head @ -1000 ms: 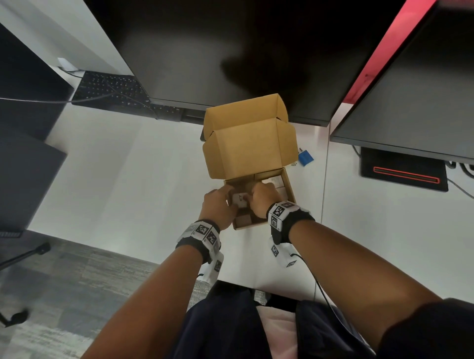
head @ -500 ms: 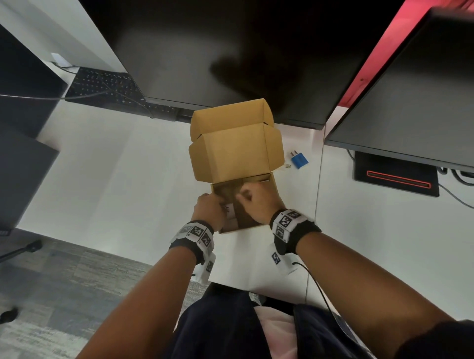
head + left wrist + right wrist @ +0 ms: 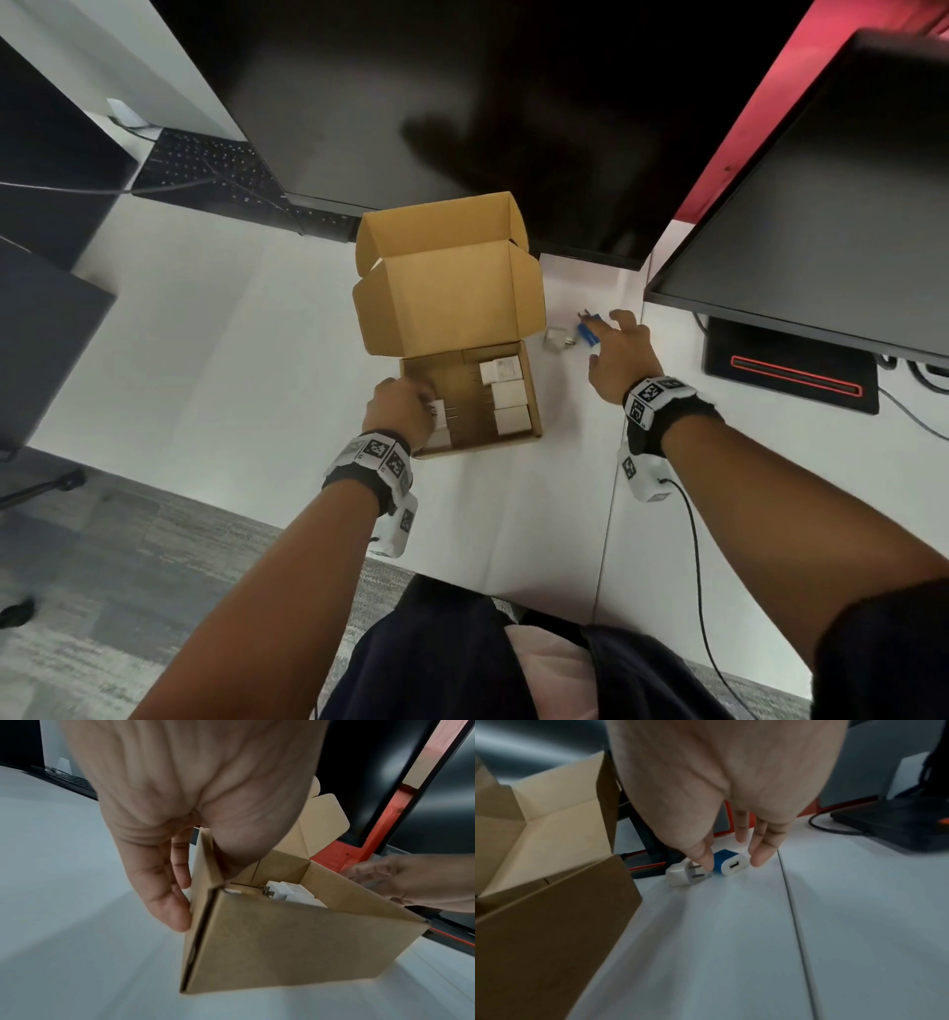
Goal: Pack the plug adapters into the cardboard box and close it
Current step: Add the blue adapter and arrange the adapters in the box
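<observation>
The cardboard box [image 3: 534, 411] stands open on the white desk with its lid [image 3: 447, 298] raised at the back. Several white plug adapters [image 3: 506, 395] lie inside along its right wall, and more [image 3: 440, 419] lie by its left wall. My left hand [image 3: 411, 406] pinches the box's left wall [image 3: 203, 874], thumb inside and fingers [image 3: 164, 898] outside. To the right of the box lie a blue adapter [image 3: 729, 865] and a white adapter [image 3: 684, 875]. My right hand [image 3: 731, 860] hovers open over the blue adapter [image 3: 590, 329], thumb and fingers on either side of it, not gripping.
Two dark monitors [image 3: 462, 103] overhang the back of the desk, with a keyboard [image 3: 215, 169] at the back left. A black base with a red stripe [image 3: 791, 370] and cables sit at the right. A seam [image 3: 793, 912] runs through the desk. The desk's front edge is near my body.
My right hand has left the box and moved right to the loose adapters. My left hand has shifted from the adapter inside to the box's left wall.
</observation>
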A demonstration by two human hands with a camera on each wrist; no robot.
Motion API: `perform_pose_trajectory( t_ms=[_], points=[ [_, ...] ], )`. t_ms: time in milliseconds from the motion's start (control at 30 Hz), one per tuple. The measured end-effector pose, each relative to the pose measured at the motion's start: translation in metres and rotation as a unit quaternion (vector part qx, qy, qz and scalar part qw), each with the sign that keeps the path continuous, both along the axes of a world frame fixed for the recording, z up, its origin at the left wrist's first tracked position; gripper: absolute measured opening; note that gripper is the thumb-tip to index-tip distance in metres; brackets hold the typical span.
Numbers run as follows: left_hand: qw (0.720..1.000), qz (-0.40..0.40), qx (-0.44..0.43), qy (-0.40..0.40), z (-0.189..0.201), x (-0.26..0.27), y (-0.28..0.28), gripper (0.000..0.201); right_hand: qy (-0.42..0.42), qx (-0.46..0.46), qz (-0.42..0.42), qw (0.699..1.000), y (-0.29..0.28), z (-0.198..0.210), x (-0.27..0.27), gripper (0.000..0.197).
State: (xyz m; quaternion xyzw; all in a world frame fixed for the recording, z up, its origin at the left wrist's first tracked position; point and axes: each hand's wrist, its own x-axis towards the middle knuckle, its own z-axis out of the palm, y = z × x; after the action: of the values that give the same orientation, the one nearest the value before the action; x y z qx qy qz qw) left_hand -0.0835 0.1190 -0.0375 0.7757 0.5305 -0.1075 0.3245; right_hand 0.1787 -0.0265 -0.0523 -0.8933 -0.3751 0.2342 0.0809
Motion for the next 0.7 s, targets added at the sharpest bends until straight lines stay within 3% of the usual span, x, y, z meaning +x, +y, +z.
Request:
perform_pose_trajectory(
  t_ms=[167,400,533,700],
  points=[
    [1.000,0.000,-0.004,0.008,0.002,0.003,0.001,0.036,-0.008,-0.028,0.061,0.998,0.006,-0.009,0.007,0.068],
    [1.000,-0.006,-0.004,0.014,0.002,0.004,0.002,0.037,-0.005,0.002,-0.017,1.000,-0.028,-0.015,0.000,0.050],
    [1.000,-0.027,0.005,0.003,0.002,0.006,0.000,0.036,0.031,0.027,-0.071,0.997,-0.057,-0.015,-0.010,0.054],
    [0.998,-0.060,-0.003,-0.007,0.001,0.014,-0.006,0.037,0.059,0.151,-0.108,0.981,-0.067,0.008,-0.040,0.051]
  ],
)
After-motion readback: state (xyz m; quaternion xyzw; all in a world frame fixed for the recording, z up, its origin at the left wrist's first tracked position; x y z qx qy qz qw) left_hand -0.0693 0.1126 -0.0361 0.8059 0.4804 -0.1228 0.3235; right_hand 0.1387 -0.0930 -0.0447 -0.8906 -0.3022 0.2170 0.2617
